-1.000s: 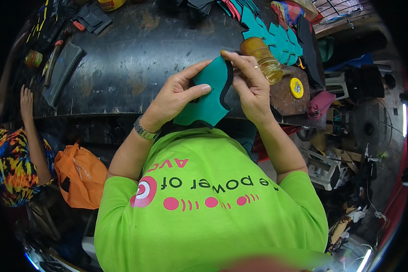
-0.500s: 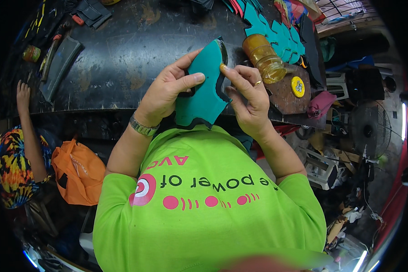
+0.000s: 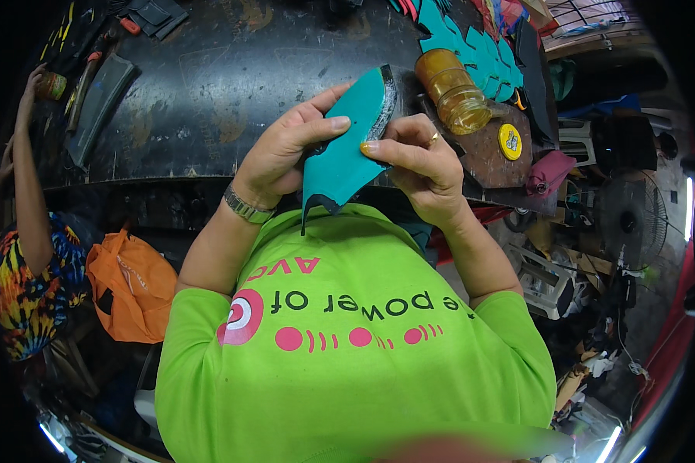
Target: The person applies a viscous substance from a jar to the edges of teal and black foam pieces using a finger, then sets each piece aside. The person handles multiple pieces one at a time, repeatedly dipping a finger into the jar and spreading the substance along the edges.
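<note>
A teal leather-like panel [image 3: 347, 154] with curved, black-edged sides is held up over the front edge of the dark table. Along its upper right side runs a shiny black strip. My left hand [image 3: 286, 143] grips the panel's left side, thumb on top and fingers behind. At the right edge, my right hand [image 3: 425, 162] pinches the lower end of the black strip between thumb and forefinger; the thumb's tip is partly hidden. The forefinger's tip has a yellowish stain. Closest to my right hand is a jar [image 3: 449, 89] smeared amber inside, lying or tilted on the table.
More teal panels [image 3: 479, 62] lie overlapped at the far right. A round yellow lid [image 3: 510, 142] and a pink pouch [image 3: 550, 173] are right of the jar. At left are a hammer [image 3: 85, 89], a dark grey slab [image 3: 104, 108] and a co-worker's arm [image 3: 29, 170].
My right hand has slid down along the panel's edge, and the black strip there now shows more. The panel's lower end has folded. The co-worker's hand has reached forward to a small jar.
</note>
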Tool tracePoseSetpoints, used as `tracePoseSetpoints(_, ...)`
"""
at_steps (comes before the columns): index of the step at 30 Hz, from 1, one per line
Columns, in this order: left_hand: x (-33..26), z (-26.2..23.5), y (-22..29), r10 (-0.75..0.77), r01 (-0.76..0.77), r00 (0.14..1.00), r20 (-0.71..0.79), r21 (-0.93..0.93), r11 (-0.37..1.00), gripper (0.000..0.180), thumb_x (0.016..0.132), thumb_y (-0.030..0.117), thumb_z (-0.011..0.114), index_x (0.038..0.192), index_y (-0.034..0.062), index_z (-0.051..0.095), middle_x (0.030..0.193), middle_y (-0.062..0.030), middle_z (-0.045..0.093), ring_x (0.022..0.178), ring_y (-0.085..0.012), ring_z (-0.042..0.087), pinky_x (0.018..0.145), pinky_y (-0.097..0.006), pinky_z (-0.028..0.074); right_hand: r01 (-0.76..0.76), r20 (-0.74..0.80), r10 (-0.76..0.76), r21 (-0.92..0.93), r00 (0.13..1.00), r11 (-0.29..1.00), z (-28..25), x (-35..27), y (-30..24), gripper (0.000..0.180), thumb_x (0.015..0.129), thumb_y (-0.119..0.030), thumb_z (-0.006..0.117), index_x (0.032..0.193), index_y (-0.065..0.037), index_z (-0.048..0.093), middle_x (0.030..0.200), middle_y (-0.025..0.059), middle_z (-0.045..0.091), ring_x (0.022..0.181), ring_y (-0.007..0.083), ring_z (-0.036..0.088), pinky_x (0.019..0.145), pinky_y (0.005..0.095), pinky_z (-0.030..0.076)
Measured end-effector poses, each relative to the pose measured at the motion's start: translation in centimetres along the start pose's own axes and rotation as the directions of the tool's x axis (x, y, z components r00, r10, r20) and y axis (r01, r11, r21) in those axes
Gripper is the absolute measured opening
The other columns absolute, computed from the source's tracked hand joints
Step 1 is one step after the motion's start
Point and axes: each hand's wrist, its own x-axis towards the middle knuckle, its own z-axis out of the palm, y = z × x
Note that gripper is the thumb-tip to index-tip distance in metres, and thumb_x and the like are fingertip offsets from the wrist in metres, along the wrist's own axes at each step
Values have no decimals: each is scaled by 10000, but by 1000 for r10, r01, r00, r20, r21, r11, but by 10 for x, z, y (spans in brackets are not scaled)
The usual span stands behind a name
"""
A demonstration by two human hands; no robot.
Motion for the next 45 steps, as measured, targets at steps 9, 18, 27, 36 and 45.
tracePoseSetpoints(9, 5, -6, 0, 69, -61, 997, 47, -162, 985, 554, 1016, 107, 552, 1522, 19, 343, 1219, -93, 658, 1003, -126, 694, 868, -270, 602, 177, -81, -194, -182, 978, 967, 3, -10, 10, 512, 729, 129, 706, 1155, -150, 767, 1061, 77, 609, 867, 175, 592, 726, 268, 510)
tracePoseSetpoints(18, 9, 10, -10, 374, -286, 890, -260, 319, 904, 379, 987, 94, 619, 1339, 13, 508, 1163, -71, 660, 991, -122, 661, 864, -284, 566, -86, -131, 131, 306, 983, 948, 22, -10, 2, 946, 877, 72, 633, 1595, -74, 34, 1152, 143, 600, 913, 157, 604, 818, 275, 508)
tracePoseSetpoints(27, -9, 0, -15, -147, 140, 988, -41, 629, 765, 308, 956, 120, 679, 1225, -7, 600, 975, -26, 709, 858, -107, 682, 745, -264, 571, -282, -118, 323, 271, 939, 920, -17, -5, -11, 935, 884, 63, 670, 1608, -118, 107, 940, 73, 623, 836, 103, 581, 706, 237, 504)
tracePoseSetpoints(36, 0, -10, -23, 175, -89, 952, -253, 316, 944, 249, 951, 98, 681, 1179, 31, 605, 1024, -54, 715, 867, -127, 707, 724, -269, 599, -357, -55, 497, -763, 866, 539, -108, -29, -22, 460, 859, -37, 678, 1314, -63, 618, 1029, 158, 696, 907, 286, 681, 834, 351, 525)
tracePoseSetpoints(45, 7, 3, -39, 102, -36, 966, -236, 270, 962, 221, 971, 81, 647, 1180, 20, 608, 1072, -67, 705, 926, -147, 710, 788, -302, 615, -299, -63, 553, -889, 831, 347, -87, -43, 6, 605, 854, -74, 623, 1437, -113, 464, 936, 184, 665, 808, 371, 677, 733, 472, 541)
